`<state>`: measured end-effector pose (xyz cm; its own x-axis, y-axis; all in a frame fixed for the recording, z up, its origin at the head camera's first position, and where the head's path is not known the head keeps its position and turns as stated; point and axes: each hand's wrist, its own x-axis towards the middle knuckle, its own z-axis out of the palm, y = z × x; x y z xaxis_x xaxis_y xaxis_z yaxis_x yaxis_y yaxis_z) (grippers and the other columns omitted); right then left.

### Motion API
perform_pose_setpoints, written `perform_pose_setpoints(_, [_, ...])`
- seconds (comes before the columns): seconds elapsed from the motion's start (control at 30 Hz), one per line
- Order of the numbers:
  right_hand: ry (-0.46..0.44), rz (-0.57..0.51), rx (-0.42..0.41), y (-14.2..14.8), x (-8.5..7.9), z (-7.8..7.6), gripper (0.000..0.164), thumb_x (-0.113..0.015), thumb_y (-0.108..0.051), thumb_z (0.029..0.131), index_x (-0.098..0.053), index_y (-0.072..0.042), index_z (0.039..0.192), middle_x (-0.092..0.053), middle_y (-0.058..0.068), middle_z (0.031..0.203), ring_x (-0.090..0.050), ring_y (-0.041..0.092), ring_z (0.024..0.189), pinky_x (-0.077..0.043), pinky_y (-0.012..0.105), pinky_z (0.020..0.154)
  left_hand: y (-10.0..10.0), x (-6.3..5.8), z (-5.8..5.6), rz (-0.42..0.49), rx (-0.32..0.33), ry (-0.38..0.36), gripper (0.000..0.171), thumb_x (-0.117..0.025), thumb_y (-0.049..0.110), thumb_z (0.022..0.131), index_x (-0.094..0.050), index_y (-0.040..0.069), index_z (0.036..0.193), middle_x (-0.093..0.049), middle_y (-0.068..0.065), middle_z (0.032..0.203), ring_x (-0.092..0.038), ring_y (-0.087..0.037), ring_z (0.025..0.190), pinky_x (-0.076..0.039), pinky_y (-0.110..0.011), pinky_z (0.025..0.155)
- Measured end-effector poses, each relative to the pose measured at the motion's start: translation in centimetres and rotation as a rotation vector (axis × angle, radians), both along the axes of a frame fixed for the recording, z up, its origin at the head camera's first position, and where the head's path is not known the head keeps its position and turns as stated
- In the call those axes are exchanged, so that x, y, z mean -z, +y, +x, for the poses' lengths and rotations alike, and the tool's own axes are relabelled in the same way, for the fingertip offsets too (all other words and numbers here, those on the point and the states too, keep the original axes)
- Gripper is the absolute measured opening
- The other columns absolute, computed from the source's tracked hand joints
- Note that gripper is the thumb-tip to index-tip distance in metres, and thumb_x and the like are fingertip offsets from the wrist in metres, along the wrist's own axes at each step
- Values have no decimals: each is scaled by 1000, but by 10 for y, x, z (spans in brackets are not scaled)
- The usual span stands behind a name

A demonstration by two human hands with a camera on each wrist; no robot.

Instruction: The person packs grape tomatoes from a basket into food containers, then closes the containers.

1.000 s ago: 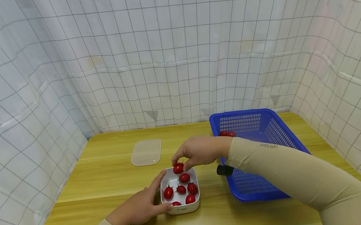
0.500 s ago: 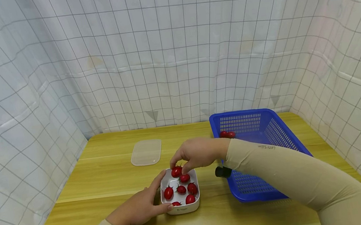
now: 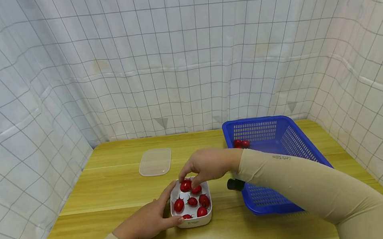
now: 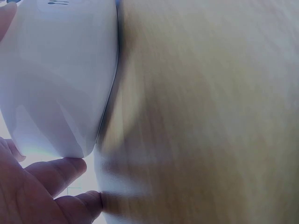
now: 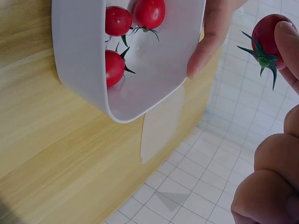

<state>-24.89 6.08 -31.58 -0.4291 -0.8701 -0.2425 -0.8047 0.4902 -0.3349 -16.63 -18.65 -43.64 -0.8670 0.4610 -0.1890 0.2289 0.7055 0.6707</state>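
Head view: the right hand [image 3: 209, 163] pinches a small, green-topped red tomato [image 3: 185, 185] between thumb and fingers, at the far end of a white, rounded-square container [image 3: 196, 222]; contact with the bottom cannot be told. The left hand [image 3: 153, 217] grips the container's left side, thumb at the near wall. Six other red tomatoes [image 3: 179, 205] are visible inside. Beyond lies a translucent, flat rounded sheet [image 3: 155, 162] on the yellow wooden table [image 3: 132, 196]; a blue perforated plastic basket [image 3: 267, 118] stands at right, some loose tomatoes [image 3: 245, 143] within.

Left hand [image 4: 30, 192] touching white container [image 4: 60, 79], blurred, seemingly wooden tabletop [image 4: 201, 112]
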Motion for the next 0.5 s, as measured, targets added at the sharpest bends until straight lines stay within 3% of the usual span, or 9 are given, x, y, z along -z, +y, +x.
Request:
perform_pose_setpoints(0.33, [-10, -6, -1, -2, 1, 2, 36, -73, -21, 101, -72, -23, 136, -72, -16, 112, -58, 4, 83, -52, 20, 77, -1, 1, 0, -10, 0, 7, 105, -71, 59, 94, -8, 23, 171, -37, -18, 167, -45, -42, 148, -35, -69, 119])
perform_pose_setpoints(0.5, [-2, -20, -23, -4, 2, 3, 36, -73, -24, 101, -72, -24, 137, -60, -13, 83, -47, 6, 71, -42, 21, 67, -1, 1, 0, -6, 4, 20, 105, -71, 60, 95, -8, 25, 171, -39, -19, 166, -46, -42, 147, -37, -68, 118])
